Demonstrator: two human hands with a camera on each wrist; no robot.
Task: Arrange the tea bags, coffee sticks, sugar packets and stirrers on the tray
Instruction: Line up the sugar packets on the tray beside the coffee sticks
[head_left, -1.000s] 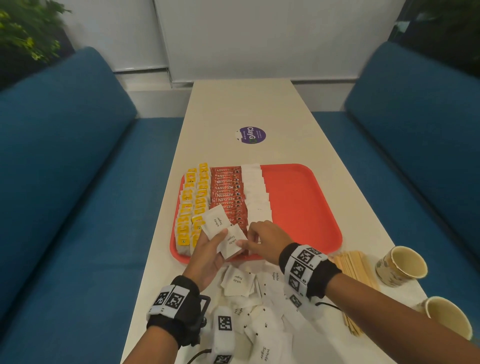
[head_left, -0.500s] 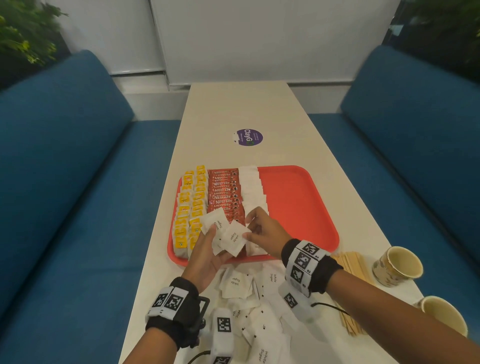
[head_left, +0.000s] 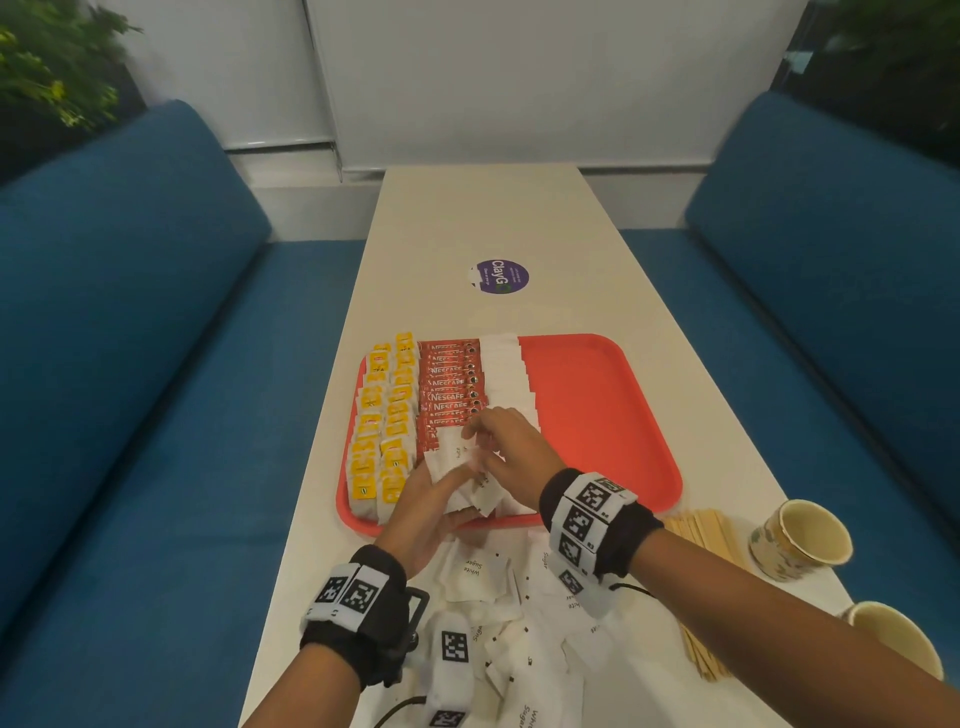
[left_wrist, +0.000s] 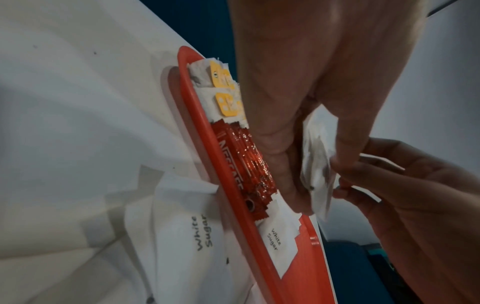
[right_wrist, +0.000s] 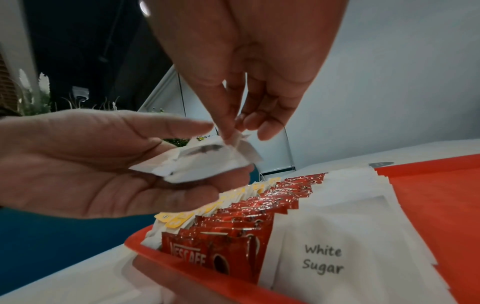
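Nearest, loose sugar packets (head_left: 475, 574) litter the table (head_left: 519, 218) by the wrists, wooden stirrers (head_left: 698, 530) right of them. Over the tray's near rim, the left hand (head_left: 426, 512) cups a small fan of white sugar packets (right_wrist: 197, 162) between thumb and fingers; the right hand (head_left: 511, 447) pinches the top one by its corner. These look light, thin, floppy paper, likely slick against each other, so an edge or corner pinch suits. Beyond, the red tray (head_left: 613, 415) holds tea bags (head_left: 384, 415), Nescafe sticks (head_left: 452, 384) and a sugar row (head_left: 506, 374) side by side; its right half is bare, giving open room. Raised rim may snag low packets.
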